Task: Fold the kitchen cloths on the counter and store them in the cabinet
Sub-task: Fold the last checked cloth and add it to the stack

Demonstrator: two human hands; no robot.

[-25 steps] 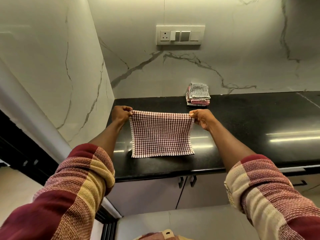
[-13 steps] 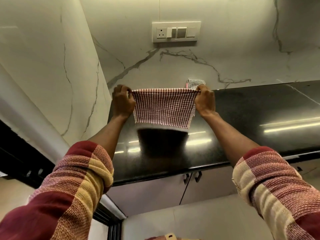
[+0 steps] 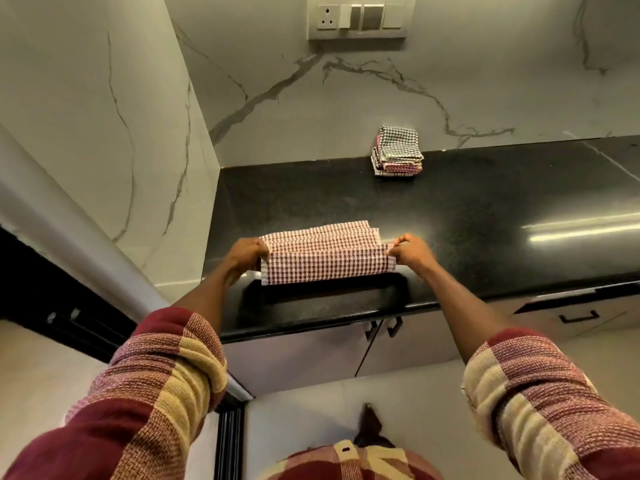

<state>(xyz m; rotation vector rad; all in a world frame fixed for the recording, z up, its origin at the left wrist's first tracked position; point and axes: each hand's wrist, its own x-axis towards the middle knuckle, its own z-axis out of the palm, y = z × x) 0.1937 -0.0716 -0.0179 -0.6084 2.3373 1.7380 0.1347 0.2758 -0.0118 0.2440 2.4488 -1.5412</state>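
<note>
A red-and-white checked kitchen cloth [image 3: 322, 258] is doubled over just above the black counter [image 3: 485, 223], its far part lying on the surface. My left hand [image 3: 244, 254] grips its left end. At the right end my right hand [image 3: 410, 252] pinches the cloth's corners. A stack of folded checked cloths [image 3: 397, 152] sits at the back of the counter against the marble wall. Under the counter are cabinet doors [image 3: 381, 344] with dark handles, closed.
A marble side wall [image 3: 104, 116] stands at the left. A socket and switch panel [image 3: 356, 17] is on the back wall. A drawer with a black handle [image 3: 578, 317] is at the lower right. The counter stretches to the right.
The cloth was held up spread by its top corners, then raised; now both hands have brought it down folded over onto the counter. The view has tilted down.
</note>
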